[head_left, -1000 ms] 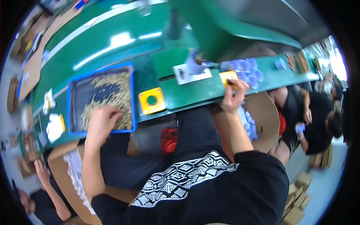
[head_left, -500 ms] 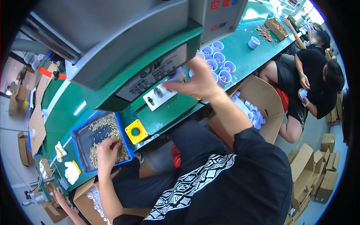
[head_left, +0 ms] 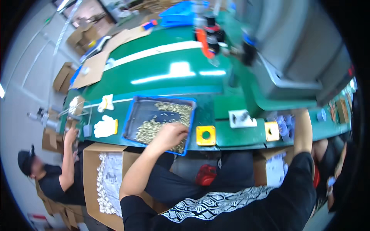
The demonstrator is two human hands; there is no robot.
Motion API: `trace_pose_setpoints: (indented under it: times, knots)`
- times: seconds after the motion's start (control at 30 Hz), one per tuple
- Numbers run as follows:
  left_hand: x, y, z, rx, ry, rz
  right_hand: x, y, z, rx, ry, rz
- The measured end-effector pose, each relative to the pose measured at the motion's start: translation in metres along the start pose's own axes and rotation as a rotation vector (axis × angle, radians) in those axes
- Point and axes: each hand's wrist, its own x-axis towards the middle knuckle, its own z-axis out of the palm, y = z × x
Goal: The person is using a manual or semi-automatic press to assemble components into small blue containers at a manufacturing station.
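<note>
Blue plastic walls the tray (head_left: 143,112) on the green worktop (head_left: 154,65), and inside lie small brass-coloured pieces (head_left: 150,131), spread mostly over its near and right sides. The left hand (head_left: 171,135) is over the tray's near right part, fingers curled; whether they have closed on a piece cannot be told. Picking from the tray seems the step in hand; the next move would call for a fine fingertip pinch. Well right of the tray, the machine (head_left: 293,69) hides the right hand, its grip unknown. Also right of the tray are lilac cups (head_left: 284,128), contents too blurred to tell; left of the tray and nearer the body, a cardboard box (head_left: 92,177) holds white parts (head_left: 103,188).
</note>
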Motion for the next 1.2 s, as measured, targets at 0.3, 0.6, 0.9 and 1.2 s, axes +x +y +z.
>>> trace_pose_setpoints:
  times: [0.3,0.6,0.9,1.2]
  knots:
    - [-0.007,-0.003,-0.014,-0.005,-0.024,-0.015,-0.041,-0.024,-0.009,-0.211,0.055,-0.299]
    - [0.008,0.005,-0.013,-0.003,-0.057,0.016,-0.059,0.006,-0.022,-0.786,-0.011,-0.382]
    - [0.007,0.019,-0.021,-0.011,-0.043,-0.024,-0.13,-0.138,0.018,0.081,0.121,0.317]
    - [0.001,0.026,-0.02,0.019,-0.059,-0.027,-0.112,-0.161,0.087,-0.191,-0.122,0.111]
